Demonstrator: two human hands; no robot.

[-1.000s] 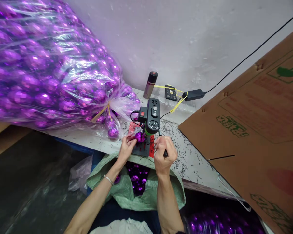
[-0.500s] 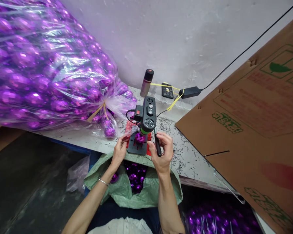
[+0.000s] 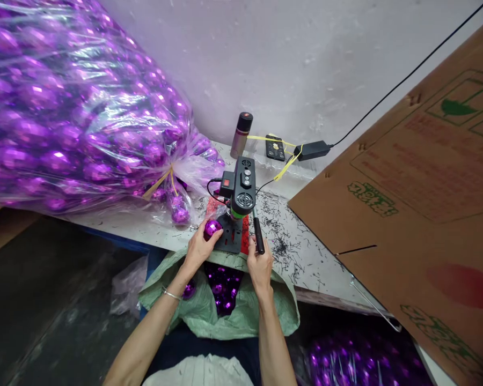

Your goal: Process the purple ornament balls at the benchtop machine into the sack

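My left hand [image 3: 200, 246] holds a shiny purple faceted ball [image 3: 213, 228] between thumb and fingers, at the left edge of a small black bench drill press [image 3: 244, 185]. Its dark slotted base plate [image 3: 230, 236] lies bare under the green-ringed head. My right hand [image 3: 261, 262] is closed around the lower end of the black lever handle [image 3: 258, 236], which slants down on the press's right side. Below the table edge, an open green woven sack [image 3: 265, 316] spreads over my lap with several purple balls [image 3: 224, 289] inside.
A big clear bag of purple balls [image 3: 84, 123] rests at left. A large cardboard box [image 3: 386, 187] leans in at right. Behind the press stand a spray can [image 3: 241, 134] and a power adapter [image 3: 313, 150]. Thin black scraps [image 3: 285, 236] litter the table.
The purple ball has come off the plate beneath the press head and moved left in my left hand. My right hand has shifted from loosely spread fingers to a closed hold on the lever.
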